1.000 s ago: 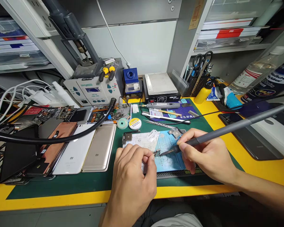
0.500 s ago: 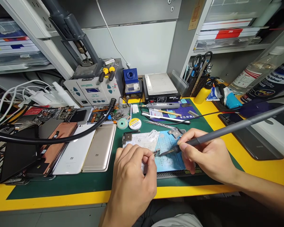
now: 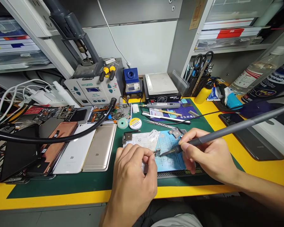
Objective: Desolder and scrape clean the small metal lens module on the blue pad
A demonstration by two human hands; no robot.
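The left hand (image 3: 132,176) sits low in the middle of the frame. Its fingers are curled shut, and it pinches a small silver metal part (image 3: 157,153) at the tips. The right hand (image 3: 208,154) is just to the right of it and grips a long dark grey soldering iron (image 3: 227,130) the way you hold a pen. The thin tip of the iron comes very close to the small silver metal part, but the spot is so small that it is hard to say if they touch.

Under the hands lies a flat light blue repair mat (image 3: 172,160), with white paper sheets (image 3: 142,140) on its left. A second little metal part (image 3: 176,132) rests at the top of the blue mat, and a small dark square part (image 3: 128,136) lies at the top left of the paper.

All of this sits on a big green work mat (image 3: 61,186) on a bright yellow table (image 3: 49,197). To the left lie a gold phone (image 3: 99,146), a white phone (image 3: 74,148) and a copper phone (image 3: 60,142), with a thick black hose (image 3: 61,137) curving over them. Up top — past two round rolls (image 3: 129,123) — stand a white hot air station (image 3: 92,91), a small blue box (image 3: 132,78) and a black heater with a flat silver plate (image 3: 159,85).
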